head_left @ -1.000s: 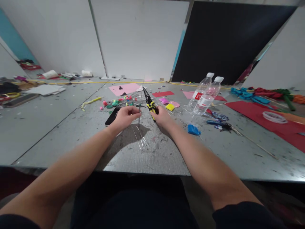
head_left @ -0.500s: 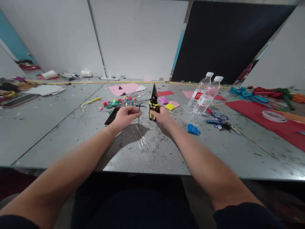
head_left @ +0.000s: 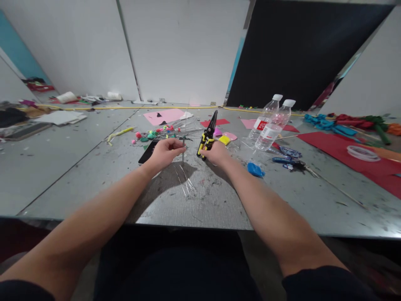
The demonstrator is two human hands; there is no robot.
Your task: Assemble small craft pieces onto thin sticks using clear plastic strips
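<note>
Over a scuffed grey metal counter (head_left: pixel 94 175), the left hand (head_left: pixel 164 152) pinches a thin upright metal wire (head_left: pixel 183 155) while the right hand (head_left: pixel 216 154) grips closed black-and-yellow pliers (head_left: pixel 208 136), best brought squarely across the steadied wire.

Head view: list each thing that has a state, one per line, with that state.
left hand: closed, pinching a thin upright wire.
right hand: closed round the pliers.
pliers: held off the table, nose shut, tilted up and to the right.
two water bottles: capped, lying tilted side by side.
phone: flat on the table, screen dark.
tape roll: lying flat on red paper.
</note>
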